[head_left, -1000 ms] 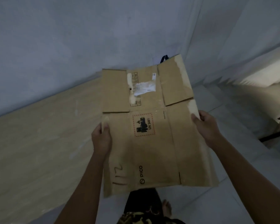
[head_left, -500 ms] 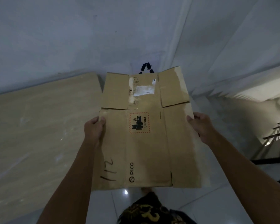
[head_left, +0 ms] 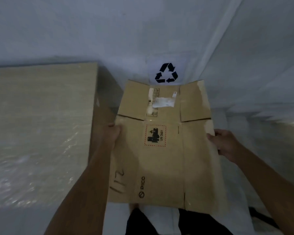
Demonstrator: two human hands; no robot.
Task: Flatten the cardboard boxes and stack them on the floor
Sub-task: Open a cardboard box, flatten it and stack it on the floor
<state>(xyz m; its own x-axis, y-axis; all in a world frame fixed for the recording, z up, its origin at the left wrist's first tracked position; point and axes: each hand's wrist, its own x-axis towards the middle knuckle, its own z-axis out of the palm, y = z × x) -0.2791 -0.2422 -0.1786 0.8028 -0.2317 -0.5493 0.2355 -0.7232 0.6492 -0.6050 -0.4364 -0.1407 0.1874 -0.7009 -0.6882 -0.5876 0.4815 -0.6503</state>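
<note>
A flattened brown cardboard box (head_left: 165, 156) hangs in front of me, face up, with a red-bordered battery label, a torn white sticker and handwritten "112". Its far flaps stand slightly raised. My left hand (head_left: 114, 134) grips the box's left edge, thumb on top. Gripping the right edge at about the same height is my right hand (head_left: 225, 143), with the thumb over the cardboard. The box is held in the air above the floor.
A pale wooden table (head_left: 41, 124) fills the left side, its corner close to the box. A white sheet with a black recycling symbol (head_left: 166, 72) is on the wall (head_left: 143, 28) straight ahead. White floor tiles (head_left: 161, 219) and my dark shorts (head_left: 139, 223) show below the box.
The view has turned left and down, bringing the recycling symbol into sight above the box. Both hands keep the same grip on the box's edges.
</note>
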